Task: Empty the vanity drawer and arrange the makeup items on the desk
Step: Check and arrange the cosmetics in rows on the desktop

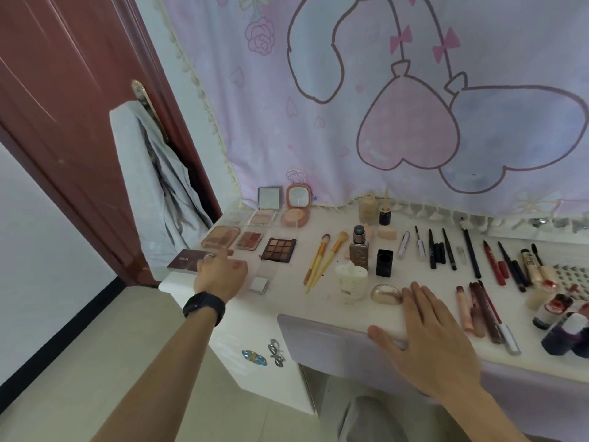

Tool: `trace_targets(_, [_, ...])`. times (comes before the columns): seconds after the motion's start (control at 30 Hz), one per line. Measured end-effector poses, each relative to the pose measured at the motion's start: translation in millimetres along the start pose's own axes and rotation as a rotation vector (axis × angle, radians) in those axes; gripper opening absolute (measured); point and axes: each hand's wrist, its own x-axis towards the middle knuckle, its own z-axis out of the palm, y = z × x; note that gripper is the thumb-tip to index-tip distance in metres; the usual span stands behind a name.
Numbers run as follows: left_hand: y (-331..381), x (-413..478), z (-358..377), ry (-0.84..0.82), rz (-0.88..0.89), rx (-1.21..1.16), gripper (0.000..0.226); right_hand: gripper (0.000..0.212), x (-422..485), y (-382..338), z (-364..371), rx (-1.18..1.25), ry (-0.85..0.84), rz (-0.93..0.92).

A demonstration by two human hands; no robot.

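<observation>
Across the desk [287, 303] nearly everything looks laid out already, so I judge the emptying done or close to it. The drawer front [325, 341] sits under the near edge and shows me only its lavender face. I cannot see inside, so I cannot say it is truly empty.

My left hand [220, 275] reaches to the palette group at the left, fingers stretched forward and loose, holding nothing I can make out. Its fingertips are at the right end of the brown closed palette [188, 261], though blur hides whether they touch. That palette lies flat at the desk's near left corner, long axis running left to right and slightly slanted, with its lettering upside down to me. Squaring it with the nine-pan eyeshadow palette [279, 249] and its neighbours seems to be what is left.

My right hand [436, 333] lies flat and spread on the near edge, thumb over the lip above the drawer front, fingertips just beside the gold dome case [385, 293].

Elsewhere, the two brushes [322, 260] point their heads far and right. The eyeliner pencils [449, 250] lie in a row, each running near to far. The lip products [478, 311] lie the same way nearer me, and the dark bottles [557, 330] stand upright at the right.
</observation>
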Motion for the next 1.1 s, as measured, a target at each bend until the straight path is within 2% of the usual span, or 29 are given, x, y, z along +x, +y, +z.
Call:
trace_targets(0.17, [-14,2,9,-0.067,-0.001,0.098,0.06,0.11,0,1,0,0.014,-0.003,-0.003])
trace_targets(0.37, [-14,0,6,-0.056,-0.002,-0.017,0.054,0.105,-1,0,-1,0.028,0.002,0.005])
trace_targets(0.43, [-12,-6,2,-0.029,-0.004,-0.106,0.055,0.105,-2,0,-2,0.032,-0.008,0.002])
trace_targets(0.6, [0,-32,-15,0.082,-0.03,-0.514,0.063,0.106,-3,1,-3,0.028,-0.009,0.003])
trace_targets(0.77, [35,-76,-38,0.15,0.16,-0.793,0.056,0.108,-5,4,0,0.066,0.019,-0.016])
trace_targets(0.87, [70,-114,-48,0.091,0.317,-0.898,0.059,0.096,-13,6,-11,0.336,0.098,-0.066])
trace_targets(1.0, [107,-161,-38,-0.092,0.608,-0.83,0.071,0.072,-39,1,-45,1.056,0.237,0.062])
trace_targets(1.1, [131,-187,-15,-0.259,0.751,-0.728,0.078,0.065,-51,6,-68,1.406,0.111,0.151])
